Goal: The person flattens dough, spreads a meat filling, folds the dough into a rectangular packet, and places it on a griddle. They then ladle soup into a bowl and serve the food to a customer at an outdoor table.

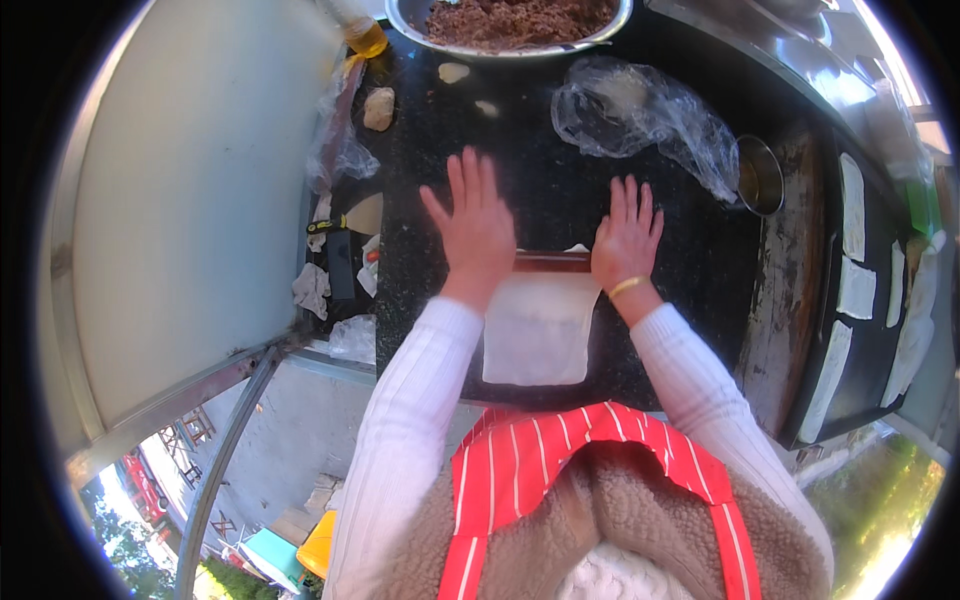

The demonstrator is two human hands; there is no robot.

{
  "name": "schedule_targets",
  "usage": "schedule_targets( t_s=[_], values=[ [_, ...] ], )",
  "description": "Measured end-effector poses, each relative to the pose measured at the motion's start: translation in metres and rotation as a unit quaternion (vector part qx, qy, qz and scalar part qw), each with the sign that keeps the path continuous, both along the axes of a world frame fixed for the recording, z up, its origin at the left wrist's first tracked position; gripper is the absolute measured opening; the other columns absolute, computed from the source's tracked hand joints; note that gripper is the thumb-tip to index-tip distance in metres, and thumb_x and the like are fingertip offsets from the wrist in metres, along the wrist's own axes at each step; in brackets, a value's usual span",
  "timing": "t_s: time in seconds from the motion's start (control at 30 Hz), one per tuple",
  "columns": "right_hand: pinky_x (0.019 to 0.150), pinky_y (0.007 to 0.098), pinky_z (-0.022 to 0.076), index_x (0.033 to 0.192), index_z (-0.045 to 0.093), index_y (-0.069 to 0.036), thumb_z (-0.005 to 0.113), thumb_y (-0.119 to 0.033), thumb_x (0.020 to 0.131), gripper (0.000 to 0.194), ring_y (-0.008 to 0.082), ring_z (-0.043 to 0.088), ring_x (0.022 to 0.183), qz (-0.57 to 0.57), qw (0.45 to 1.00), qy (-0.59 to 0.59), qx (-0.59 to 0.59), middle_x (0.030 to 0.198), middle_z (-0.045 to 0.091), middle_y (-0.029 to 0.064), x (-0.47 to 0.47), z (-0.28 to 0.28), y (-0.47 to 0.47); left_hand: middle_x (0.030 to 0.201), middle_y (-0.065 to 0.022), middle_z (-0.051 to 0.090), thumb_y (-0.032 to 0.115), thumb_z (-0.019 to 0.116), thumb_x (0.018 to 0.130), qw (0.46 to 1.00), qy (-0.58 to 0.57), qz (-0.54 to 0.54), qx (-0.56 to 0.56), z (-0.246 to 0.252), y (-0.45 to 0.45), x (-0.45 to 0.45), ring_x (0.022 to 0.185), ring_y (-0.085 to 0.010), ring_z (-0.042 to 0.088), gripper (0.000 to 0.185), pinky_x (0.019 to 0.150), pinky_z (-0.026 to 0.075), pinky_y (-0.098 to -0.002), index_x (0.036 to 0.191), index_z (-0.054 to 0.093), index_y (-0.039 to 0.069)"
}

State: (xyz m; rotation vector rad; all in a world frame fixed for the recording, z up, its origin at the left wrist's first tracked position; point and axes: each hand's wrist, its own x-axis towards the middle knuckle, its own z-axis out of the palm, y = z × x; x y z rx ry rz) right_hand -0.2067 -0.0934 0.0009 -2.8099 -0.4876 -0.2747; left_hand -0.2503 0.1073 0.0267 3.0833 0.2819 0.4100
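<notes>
A thin, pale sheet of dough lies on the black speckled countertop in front of me. Across its far edge rests a reddish-brown rolling pin, with a bit of dough showing just beyond it. My left hand lies over the pin's left end, fingers spread and pointing away from me. At the right end is my right hand, its fingers also extended and a yellow bangle on the wrist. Both palms press on the pin's ends, which they hide. Neither hand's fingers curl around it.
A metal bowl of brown filling stands at the far edge. Clear plastic wrap and a round metal container are at the right, beside a dark tray with dough strips. Dough lumps, a scraper and a phone lie left.
</notes>
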Motion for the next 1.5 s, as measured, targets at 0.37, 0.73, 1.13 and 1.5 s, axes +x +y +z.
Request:
schedule_targets(
  t_s=[0.37, 0.73, 1.13, 1.5],
  values=[
    [0.109, 0.0486, 0.0388, 0.146, 0.045, -0.01, 0.053, -0.012, 0.094, 0.053, 0.0301, 0.048, 0.133, -0.047, 0.997, 0.053, 0.02, 0.144, 0.052, 0.0132, 0.032, 0.011, 0.023, 0.156, -0.0178, 0.037, 0.016, 0.052, 0.085, 0.995, -0.064, -0.075, -0.032, 0.01, 0.016, 0.014, 0.15, -0.0343, 0.025, 0.058, 0.116, 0.009, -0.0705, 0.142, 0.05, 0.001],
    [0.099, 0.0457, 0.0485, 0.137, 0.054, -0.011, 0.051, -0.019, 0.097, 0.041, 0.0317, 0.061, 0.117, -0.044, 0.975, 0.191, 0.104, 0.128, 0.063, 0.0136, 0.057, -0.009, 0.022, 0.147, -0.0149, 0.05, 0.017, 0.052, 0.09, 0.994, -0.042, -0.027, -0.098, -0.007, 0.019, 0.037, 0.145, -0.0366, 0.036, 0.047, 0.113, 0.015, -0.0736, 0.136, 0.054, 0.005],
    [0.092, 0.0446, 0.0442, 0.127, 0.063, -0.01, 0.068, -0.033, 0.088, 0.045, 0.0316, 0.054, 0.113, 0.195, 0.966, 0.151, 0.073, 0.125, 0.059, 0.0104, -0.001, 0.0, -0.033, 0.126, -0.0144, 0.062, 0.005, 0.057, 0.095, 0.873, -0.054, -0.013, -0.485, -0.023, 0.018, -0.019, 0.115, -0.0303, 0.06, 0.049, 0.094, 0.05, -0.0369, 0.144, 0.049, 0.01],
    [0.119, 0.0529, 0.0213, 0.147, 0.041, 0.0, 0.05, -0.022, 0.096, 0.057, 0.0391, 0.028, 0.147, -0.001, 0.997, 0.066, -0.029, 0.156, 0.035, 0.0208, -0.053, -0.02, -0.007, 0.155, -0.0217, 0.035, 0.01, 0.05, 0.085, 0.997, 0.055, -0.021, -0.058, -0.016, 0.01, -0.06, 0.147, -0.0404, 0.027, 0.071, 0.119, 0.015, -0.0589, 0.15, 0.03, -0.007]
  ],
)
